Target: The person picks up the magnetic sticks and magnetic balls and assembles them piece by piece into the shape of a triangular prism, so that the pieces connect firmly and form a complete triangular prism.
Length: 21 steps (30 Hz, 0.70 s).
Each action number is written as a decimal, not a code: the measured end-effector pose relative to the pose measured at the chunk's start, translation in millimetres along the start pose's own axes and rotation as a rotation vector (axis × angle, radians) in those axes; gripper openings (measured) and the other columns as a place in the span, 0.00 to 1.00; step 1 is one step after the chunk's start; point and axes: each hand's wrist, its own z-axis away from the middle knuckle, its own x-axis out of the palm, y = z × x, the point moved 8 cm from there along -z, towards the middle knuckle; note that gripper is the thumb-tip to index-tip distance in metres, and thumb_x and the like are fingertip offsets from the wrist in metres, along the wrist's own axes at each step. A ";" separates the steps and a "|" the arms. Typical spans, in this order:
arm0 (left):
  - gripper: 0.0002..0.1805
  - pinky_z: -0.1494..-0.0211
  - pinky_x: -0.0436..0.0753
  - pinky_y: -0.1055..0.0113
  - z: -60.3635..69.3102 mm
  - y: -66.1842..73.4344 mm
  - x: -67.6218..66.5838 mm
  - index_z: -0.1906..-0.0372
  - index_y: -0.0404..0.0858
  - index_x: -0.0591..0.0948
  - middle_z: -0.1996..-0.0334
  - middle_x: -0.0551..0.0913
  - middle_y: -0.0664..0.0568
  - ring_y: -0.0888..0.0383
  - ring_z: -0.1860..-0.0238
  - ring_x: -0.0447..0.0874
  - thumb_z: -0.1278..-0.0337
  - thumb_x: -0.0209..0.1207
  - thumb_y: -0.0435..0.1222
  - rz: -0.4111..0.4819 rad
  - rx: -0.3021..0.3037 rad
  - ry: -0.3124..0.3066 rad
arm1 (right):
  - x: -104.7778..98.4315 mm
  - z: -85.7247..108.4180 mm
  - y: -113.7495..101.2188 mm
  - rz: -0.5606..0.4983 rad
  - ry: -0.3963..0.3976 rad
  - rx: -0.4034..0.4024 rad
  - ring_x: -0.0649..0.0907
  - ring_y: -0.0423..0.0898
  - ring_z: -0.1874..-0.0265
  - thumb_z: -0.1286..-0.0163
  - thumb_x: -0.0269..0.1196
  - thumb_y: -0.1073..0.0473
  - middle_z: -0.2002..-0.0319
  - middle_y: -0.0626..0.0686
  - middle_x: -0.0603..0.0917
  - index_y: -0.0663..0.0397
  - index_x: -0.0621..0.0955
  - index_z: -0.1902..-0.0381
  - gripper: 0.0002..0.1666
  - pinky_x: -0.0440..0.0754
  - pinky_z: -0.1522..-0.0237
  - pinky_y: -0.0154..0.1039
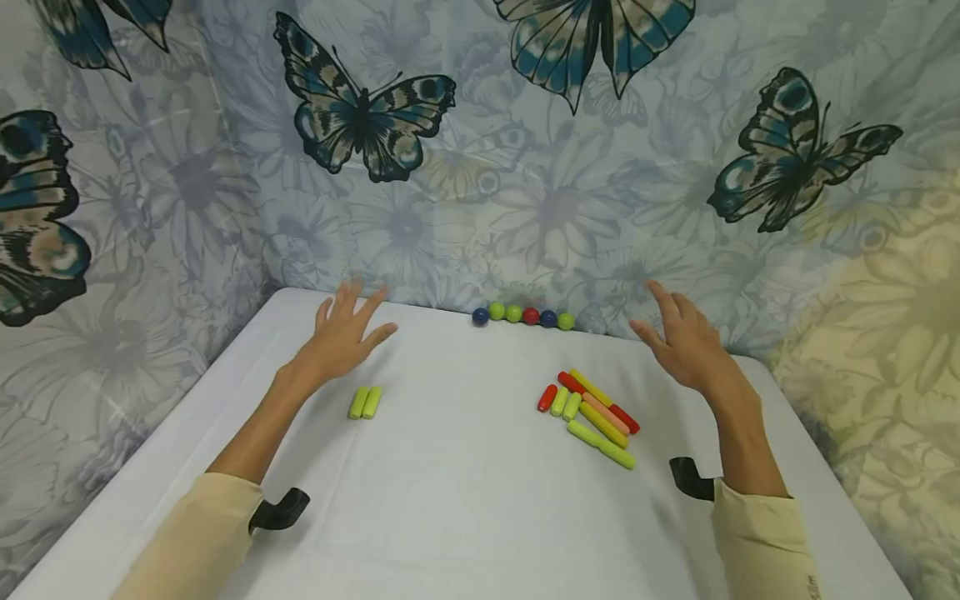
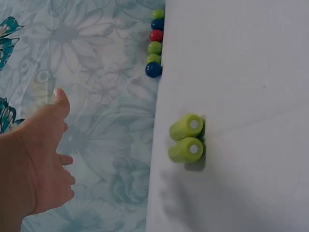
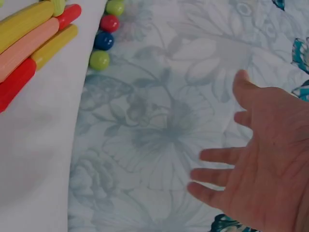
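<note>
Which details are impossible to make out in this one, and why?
- Head view: the left hand's fingertips, smeared by blur.
- Head view: lettering on the right sleeve, too small and cut off by the bottom edge.
- Right wrist view: the peach stick's lower end, cut off by the left edge.
- Left wrist view: the lowest lime ball, partly behind a dark blue ball.

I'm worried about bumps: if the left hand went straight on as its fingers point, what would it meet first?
Probably the patterned backdrop behind the white table; how far it lies beyond the left hand is unclear.
</note>
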 end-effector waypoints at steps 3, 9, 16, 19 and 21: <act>0.39 0.19 0.42 0.28 -15.1 9.0 20.2 0.15 0.47 0.52 0.17 0.49 0.31 0.30 0.16 0.41 0.19 0.46 0.57 0.032 0.027 -0.026 | 8.7 11.2 -6.3 0.029 -0.070 0.001 0.57 0.84 0.26 0.16 0.47 0.35 0.22 0.81 0.53 0.52 0.41 0.14 0.49 0.59 0.33 0.82; 0.36 0.24 0.62 0.30 -65.7 40.8 69.3 0.17 0.40 0.57 0.19 0.57 0.33 0.35 0.18 0.56 0.18 0.49 0.51 0.031 0.123 -0.093 | 50.8 50.6 -34.2 0.176 -0.240 -0.073 0.84 0.69 0.45 0.22 0.62 0.46 0.37 0.73 0.79 0.56 0.68 0.23 0.37 0.82 0.45 0.69; 0.32 0.26 0.72 0.36 -110.7 72.9 119.2 0.18 0.38 0.61 0.18 0.59 0.38 0.39 0.18 0.58 0.18 0.52 0.43 -0.046 0.237 -0.148 | 99.5 87.4 -39.0 0.212 -0.420 -0.011 0.85 0.56 0.49 0.32 0.73 0.56 0.41 0.62 0.84 0.46 0.78 0.30 0.34 0.86 0.50 0.62; 0.35 0.23 0.67 0.34 -121.5 76.1 134.4 0.16 0.40 0.55 0.16 0.52 0.40 0.35 0.16 0.50 0.19 0.51 0.43 -0.095 0.208 -0.184 | 112.3 94.5 -39.6 0.244 -0.415 0.000 0.84 0.53 0.56 0.34 0.74 0.57 0.45 0.60 0.86 0.42 0.78 0.30 0.35 0.87 0.52 0.58; 0.38 0.22 0.64 0.33 -125.2 75.4 141.8 0.15 0.42 0.51 0.15 0.49 0.41 0.34 0.15 0.46 0.19 0.51 0.44 -0.137 0.177 -0.210 | 117.8 97.6 -43.4 0.277 -0.379 -0.037 0.82 0.49 0.63 0.36 0.75 0.58 0.53 0.58 0.86 0.41 0.79 0.30 0.36 0.88 0.56 0.53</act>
